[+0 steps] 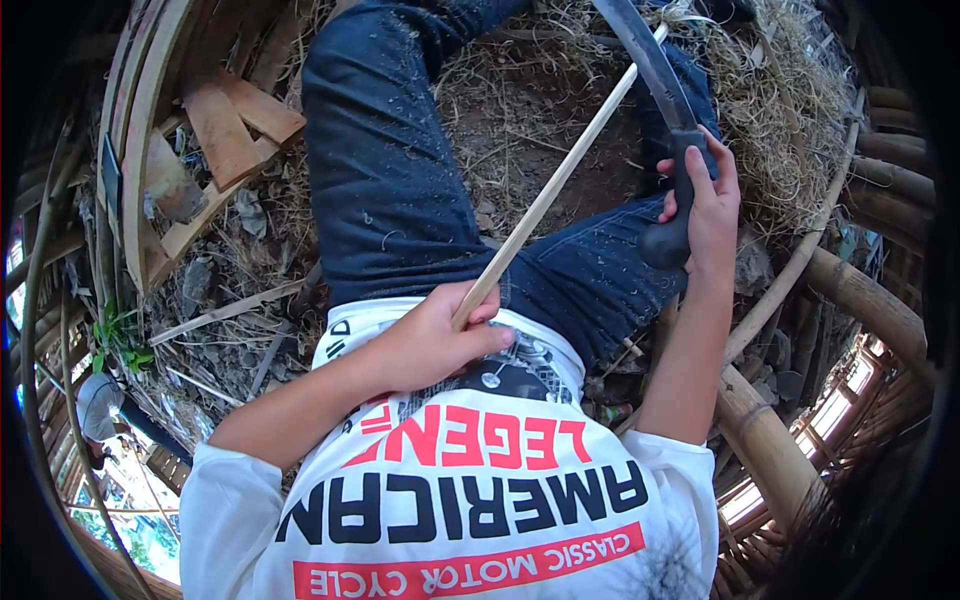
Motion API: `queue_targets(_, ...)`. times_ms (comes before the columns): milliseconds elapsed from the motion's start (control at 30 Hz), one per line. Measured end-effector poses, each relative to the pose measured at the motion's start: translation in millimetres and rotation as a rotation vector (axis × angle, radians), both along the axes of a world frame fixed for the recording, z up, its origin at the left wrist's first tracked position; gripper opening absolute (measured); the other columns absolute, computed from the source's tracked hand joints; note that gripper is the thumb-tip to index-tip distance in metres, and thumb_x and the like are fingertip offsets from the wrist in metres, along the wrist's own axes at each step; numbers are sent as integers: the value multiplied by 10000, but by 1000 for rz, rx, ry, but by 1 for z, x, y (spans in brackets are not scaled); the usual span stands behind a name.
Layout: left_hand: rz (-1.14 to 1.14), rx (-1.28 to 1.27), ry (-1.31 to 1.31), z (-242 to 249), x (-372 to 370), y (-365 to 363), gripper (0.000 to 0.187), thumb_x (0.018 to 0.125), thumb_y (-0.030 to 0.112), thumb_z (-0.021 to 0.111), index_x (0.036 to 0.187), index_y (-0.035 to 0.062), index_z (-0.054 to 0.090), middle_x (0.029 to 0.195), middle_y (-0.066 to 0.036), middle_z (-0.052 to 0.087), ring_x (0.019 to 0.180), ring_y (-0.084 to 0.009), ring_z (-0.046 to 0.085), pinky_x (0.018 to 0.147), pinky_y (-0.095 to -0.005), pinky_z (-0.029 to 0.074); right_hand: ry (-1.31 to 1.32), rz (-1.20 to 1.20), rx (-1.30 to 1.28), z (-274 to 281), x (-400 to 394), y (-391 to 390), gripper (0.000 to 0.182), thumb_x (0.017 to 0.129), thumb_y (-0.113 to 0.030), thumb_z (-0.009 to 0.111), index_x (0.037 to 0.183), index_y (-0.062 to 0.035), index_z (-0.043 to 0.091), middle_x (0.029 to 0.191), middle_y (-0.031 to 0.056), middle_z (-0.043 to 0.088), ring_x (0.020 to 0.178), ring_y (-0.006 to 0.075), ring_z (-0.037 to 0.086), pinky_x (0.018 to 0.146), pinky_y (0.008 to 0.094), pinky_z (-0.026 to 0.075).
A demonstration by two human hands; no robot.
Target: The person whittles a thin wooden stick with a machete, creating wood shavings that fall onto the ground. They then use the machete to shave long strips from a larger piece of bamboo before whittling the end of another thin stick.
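Note:
My left hand (440, 335) is closed around the near end of a pale bamboo stick (565, 175), close to my waist. The stick slants up and to the right, over my leg. In my right hand (708, 205) is a machete (655, 70), gripped by its black handle, with my thumb laid along it. Its dark curved blade points up and left and overlaps the stick near the far end. Thin curled shavings (685, 15) show at that end of the stick. The blade's tip is cut off by the top of the view.
My legs in dark jeans (385, 170) are spread over bare soil, dotted with shavings. A heap of shavings (790, 120) lies at the right. Wooden boards (225, 130) lean at upper left, and thick bamboo poles (765, 435) run along the right. Another person (105, 410) is at far left.

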State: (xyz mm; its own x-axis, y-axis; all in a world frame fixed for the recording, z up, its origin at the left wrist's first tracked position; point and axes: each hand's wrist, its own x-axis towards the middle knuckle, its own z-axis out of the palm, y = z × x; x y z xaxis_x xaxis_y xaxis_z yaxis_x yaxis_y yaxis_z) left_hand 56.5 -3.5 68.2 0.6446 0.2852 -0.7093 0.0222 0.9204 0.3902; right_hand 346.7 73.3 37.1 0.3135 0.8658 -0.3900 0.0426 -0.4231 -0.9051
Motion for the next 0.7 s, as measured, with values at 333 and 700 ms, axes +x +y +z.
queue_targets(333,-147,236,130,1,0,6,357,896,145,685,778,132,348,665,71,382,629,-16,367,556,-214,329,-17,28,-76,12,-9,-4,412,979,-263,573,1307,-63,423,746,53,568,480,88,521,433,225,448)
queue_targets(700,-116,169,107,0,1,15,353,905,173,677,767,138,355,645,64,399,599,-20,374,532,-211,329,123,11,-103,-2,-5,-4,383,978,-234,569,1289,-50,442,751,73,583,465,94,519,404,232,439)
